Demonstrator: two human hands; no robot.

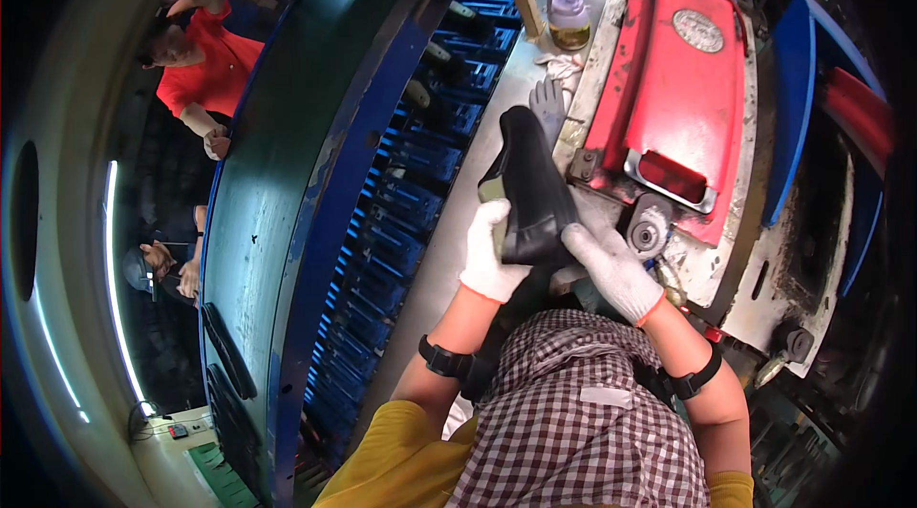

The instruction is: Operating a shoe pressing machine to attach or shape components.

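Observation:
Both my hands wear white knit gloves and hold a black shoe upper (535, 188) in front of my body. A small pale green patch shows on its left side. My left hand (490, 250) grips the lower left side, with the thumb up near the pale patch. On the opposite side, my right hand (613, 264) is closed at the lower right edge, its fingertips against the black material. Part of the right hand's fingers is hidden beneath the upper. Just beyond the upper, a grey glove (547, 105) lies on the metal ledge.
A red machine (673, 93) with a round dark knob (650, 229) stands close on my right. A lidded bottle (569, 16) sits at the far ledge. To my left run a blue slotted rack (406, 183) and a green conveyor belt (277, 174); two people are beyond it.

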